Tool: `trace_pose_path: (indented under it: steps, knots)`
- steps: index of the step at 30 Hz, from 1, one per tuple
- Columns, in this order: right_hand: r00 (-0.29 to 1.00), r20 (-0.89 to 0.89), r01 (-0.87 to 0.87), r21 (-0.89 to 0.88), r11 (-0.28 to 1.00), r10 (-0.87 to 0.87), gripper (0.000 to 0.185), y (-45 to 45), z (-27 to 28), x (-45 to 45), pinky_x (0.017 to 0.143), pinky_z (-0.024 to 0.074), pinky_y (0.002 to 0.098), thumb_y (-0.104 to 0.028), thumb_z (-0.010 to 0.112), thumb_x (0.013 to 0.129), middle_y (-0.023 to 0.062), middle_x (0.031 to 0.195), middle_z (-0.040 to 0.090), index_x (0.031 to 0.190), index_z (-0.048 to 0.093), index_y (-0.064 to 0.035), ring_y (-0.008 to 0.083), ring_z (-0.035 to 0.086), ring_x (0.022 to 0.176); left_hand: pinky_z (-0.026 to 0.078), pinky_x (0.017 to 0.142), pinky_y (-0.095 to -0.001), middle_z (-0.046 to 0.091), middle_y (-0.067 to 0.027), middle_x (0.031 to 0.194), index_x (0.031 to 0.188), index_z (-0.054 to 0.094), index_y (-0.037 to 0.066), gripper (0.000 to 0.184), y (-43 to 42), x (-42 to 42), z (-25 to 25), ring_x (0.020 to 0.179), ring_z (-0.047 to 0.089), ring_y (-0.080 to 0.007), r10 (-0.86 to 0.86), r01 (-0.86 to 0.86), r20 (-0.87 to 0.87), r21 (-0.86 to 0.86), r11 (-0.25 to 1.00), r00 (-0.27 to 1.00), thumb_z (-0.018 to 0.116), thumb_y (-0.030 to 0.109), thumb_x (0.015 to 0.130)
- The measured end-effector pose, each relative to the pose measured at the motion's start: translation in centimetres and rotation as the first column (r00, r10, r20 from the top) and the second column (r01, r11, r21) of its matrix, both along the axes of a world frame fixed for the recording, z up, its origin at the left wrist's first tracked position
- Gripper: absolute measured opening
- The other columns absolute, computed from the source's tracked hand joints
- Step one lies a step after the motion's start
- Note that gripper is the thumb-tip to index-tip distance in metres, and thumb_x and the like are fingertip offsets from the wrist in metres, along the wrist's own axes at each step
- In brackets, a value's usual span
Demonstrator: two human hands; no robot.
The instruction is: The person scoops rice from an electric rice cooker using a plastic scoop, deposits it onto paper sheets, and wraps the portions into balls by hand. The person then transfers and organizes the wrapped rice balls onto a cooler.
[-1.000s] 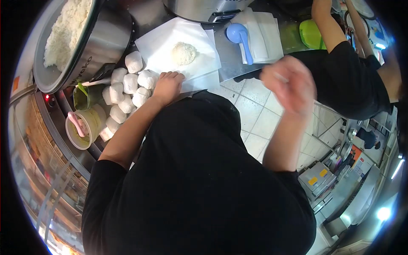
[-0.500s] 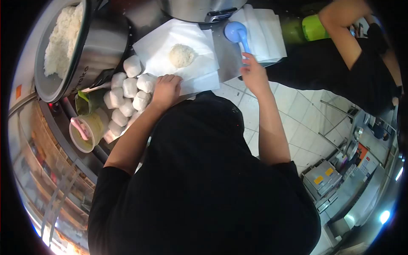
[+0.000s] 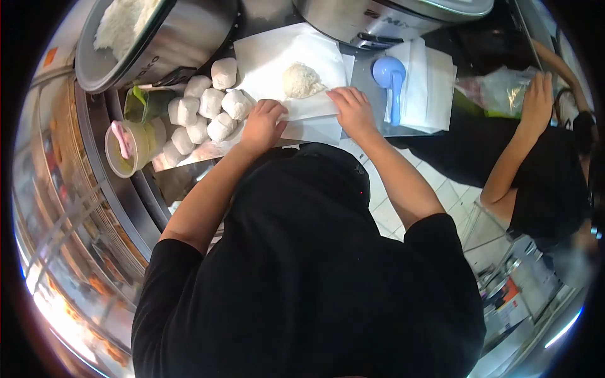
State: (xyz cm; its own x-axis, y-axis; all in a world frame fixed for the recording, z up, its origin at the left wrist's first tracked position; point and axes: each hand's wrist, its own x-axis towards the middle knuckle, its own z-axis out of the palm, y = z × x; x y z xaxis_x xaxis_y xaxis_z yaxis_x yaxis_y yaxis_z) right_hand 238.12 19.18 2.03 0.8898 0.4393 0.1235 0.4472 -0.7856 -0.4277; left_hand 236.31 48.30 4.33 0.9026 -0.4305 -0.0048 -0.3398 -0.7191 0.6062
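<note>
A small mound of white rice sits on a white paper sheet in front of me. My left hand has its fingers curled on the sheet's near left edge. At the near right corner, my right hand pinches the same sheet between thumb and fingers. To the right, a blue scoop lies on a stack of white papers, out of my hands. Several white wrapped bundles are piled just left of my left hand.
A large cooker full of rice stands at the upper left, and another steel cooker at the top. A plastic tub with a pink-handled utensil is at left. A co-worker's hand is by a plastic bag.
My right hand has let go of the blue scoop, which now rests on the papers, and moved left to the sheet's corner. The view has shifted. The co-worker's arm has moved.
</note>
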Motion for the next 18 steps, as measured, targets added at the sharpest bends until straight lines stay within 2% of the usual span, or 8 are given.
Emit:
trace_pose_path:
  steps: [1,7,11,13,14,16,17,18]
  knots:
    - [0.999,0.051,-0.019,0.072,0.997,0.015,0.044,-0.4,0.0,0.1,0.101,0.0518,0.0415,-0.004,0.072,0.078,0.0018,0.118,0.070,0.121,0.073,-0.0117,0.0243,0.064,0.118,0.051,0.102,-0.0460,0.069,-0.0114,0.118,0.108,0.067,0.006,0.023,0.2,-0.4,-0.3,0.120,0.061,-0.0347,-0.030,0.030,0.003,0.006,1.000,1.000,0.073,0.007,0.085]
    - [0.938,0.076,-0.344,0.103,0.933,0.337,0.038,-3.6,1.8,-1.0,0.105,0.0517,0.0434,0.001,0.066,0.084,0.0055,0.124,0.072,0.120,0.073,-0.0082,0.0261,0.063,0.126,0.051,0.108,-0.0446,0.068,-0.0137,0.130,0.114,0.064,0.003,0.027,1.0,-3.3,0.4,0.135,0.057,-0.0345,-0.132,0.128,0.061,0.062,0.990,0.989,0.070,0.004,0.087]
    - [0.879,-0.004,-0.473,0.106,0.874,0.476,0.037,-4.3,1.0,-2.3,0.106,0.0521,0.0453,0.001,0.063,0.089,0.0076,0.126,0.072,0.123,0.072,-0.0093,0.0283,0.064,0.127,0.054,0.105,-0.0443,0.068,-0.0148,0.130,0.112,0.062,0.004,0.022,1.3,-5.6,-0.3,0.129,0.062,-0.0347,-0.084,0.084,-0.022,0.008,0.996,0.996,0.068,0.006,0.091]
    - [0.889,-0.086,-0.432,0.167,0.886,0.450,0.030,-3.8,0.2,-2.3,0.099,0.0548,0.0454,-0.005,0.063,0.093,0.0104,0.128,0.071,0.122,0.071,-0.0109,0.0326,0.068,0.119,0.057,0.091,-0.0481,0.072,-0.0194,0.116,0.108,0.060,0.005,0.012,0.7,-6.1,-0.2,0.111,0.069,-0.0403,0.130,-0.136,-0.076,-0.070,0.988,0.989,0.064,0.013,0.099]
    - [0.887,-0.089,-0.435,0.173,0.884,0.454,0.030,-3.5,-0.3,-2.1,0.099,0.0548,0.0454,-0.005,0.063,0.093,0.0104,0.128,0.071,0.122,0.071,-0.0109,0.0326,0.068,0.119,0.057,0.091,-0.0481,0.072,-0.0194,0.116,0.108,0.060,0.005,0.012,0.5,-6.0,-0.3,0.111,0.069,-0.0403,0.135,-0.141,-0.081,-0.065,0.988,0.988,0.064,0.013,0.099]
    - [0.930,-0.280,-0.181,0.219,0.959,0.240,0.016,-1.9,0.7,-0.8,0.086,0.0581,0.0463,-0.012,0.064,0.098,0.0138,0.114,0.075,0.112,0.070,-0.0097,0.0382,0.072,0.101,0.055,0.078,-0.0530,0.073,-0.0238,0.099,0.108,0.059,0.006,0.017,-0.1,-4.4,0.0,0.092,0.069,-0.0467,0.328,-0.310,-0.251,0.110,0.944,0.911,0.059,0.023,0.106]
    - [0.928,-0.285,-0.179,0.221,0.959,0.239,0.016,-1.1,0.8,0.0,0.086,0.0581,0.0463,-0.012,0.064,0.098,0.0138,0.114,0.075,0.112,0.070,-0.0097,0.0382,0.072,0.101,0.050,0.072,-0.0560,0.071,-0.0261,0.090,0.106,0.060,0.004,0.026,-0.5,-3.5,0.1,0.084,0.067,-0.0494,0.381,-0.374,-0.235,0.073,0.924,0.894,0.056,0.031,0.108]
    - [0.939,-0.325,-0.030,0.258,0.966,0.116,0.013,-0.3,0.6,1.0,0.081,0.0582,0.0472,-0.018,0.064,0.100,0.0149,0.104,0.075,0.107,0.069,-0.0087,0.0403,0.072,0.093,0.050,0.072,-0.0560,0.071,-0.0261,0.090,0.106,0.060,0.004,0.026,-0.7,-2.4,0.0,0.084,0.067,-0.0494,0.377,-0.370,-0.239,0.074,0.926,0.895,0.056,0.031,0.108]
